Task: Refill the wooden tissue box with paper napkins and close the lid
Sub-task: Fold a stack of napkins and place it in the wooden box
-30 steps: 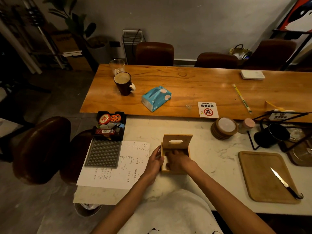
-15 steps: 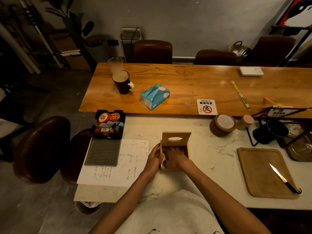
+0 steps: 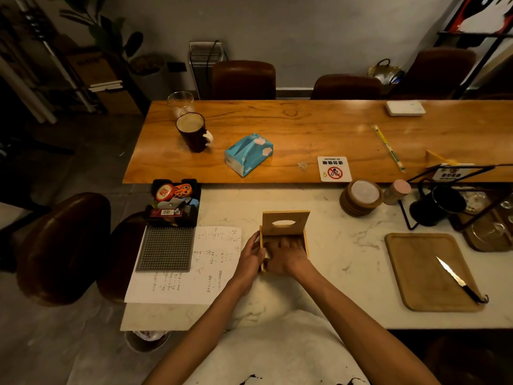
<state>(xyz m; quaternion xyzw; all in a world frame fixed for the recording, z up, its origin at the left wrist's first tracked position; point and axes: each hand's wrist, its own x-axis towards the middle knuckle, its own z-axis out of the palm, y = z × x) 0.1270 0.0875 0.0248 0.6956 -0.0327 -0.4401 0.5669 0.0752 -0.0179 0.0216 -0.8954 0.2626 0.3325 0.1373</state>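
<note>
The wooden tissue box (image 3: 306,241) stands on the white marble counter (image 3: 344,245) in front of me. Its lid (image 3: 300,221), with an oval slot, is tipped up at the far side. My left hand (image 3: 249,258) grips the box's left wall. My right hand (image 3: 283,255) lies flat inside the box, fingers spread and pointing away from me. It hides nearly all of what is in the box. A blue soft pack of tissues (image 3: 248,154) lies on the orange wooden table (image 3: 305,126) beyond the counter.
A sheet of handwritten paper (image 3: 205,273), a grey dotted mat (image 3: 165,247) and a black tray of small items (image 3: 175,201) sit to the left. On the right are stacked coasters (image 3: 361,197) and a wooden board (image 3: 422,270) with a knife (image 3: 458,279). A dark mug (image 3: 193,132) stands on the wooden table.
My right hand has slid further into the box and flattened out. The white paper seen along the box's left inside is now covered. My left hand stays on the left wall.
</note>
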